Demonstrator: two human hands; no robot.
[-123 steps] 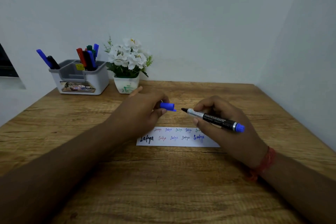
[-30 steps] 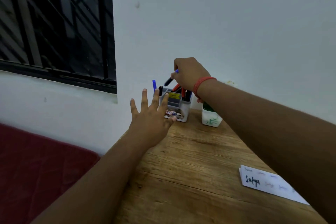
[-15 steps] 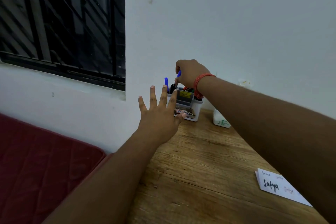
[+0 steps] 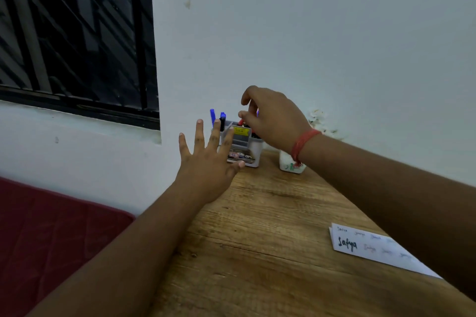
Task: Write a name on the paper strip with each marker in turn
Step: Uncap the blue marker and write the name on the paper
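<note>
The grey marker holder (image 4: pixel 244 148) stands at the table's far edge by the wall. Its left compartment holds two blue-capped markers (image 4: pixel 222 116); red and dark markers (image 4: pixel 241 122) stick out of the right one. My right hand (image 4: pixel 273 118) hovers over the right compartment with thumb and fingers apart, fingertips just above the red marker, holding nothing I can see. In front of the holder, my left hand (image 4: pixel 208 162) has its fingers spread and partly covers the holder. The white paper strip (image 4: pixel 373 247), with the name written several times, lies at the right, partly under my right forearm.
A white pot with white flowers (image 4: pixel 291 163) stands right of the holder, behind my right wrist. The wooden table (image 4: pixel 257 239) ends at the left over a dark red cushion (image 4: pixel 51 226). A barred window (image 4: pixel 77 33) is at upper left.
My right hand has let go of the blue-capped marker, which now stands in the holder's left compartment, and has shifted right over the red marker. The left hand stayed spread in front.
</note>
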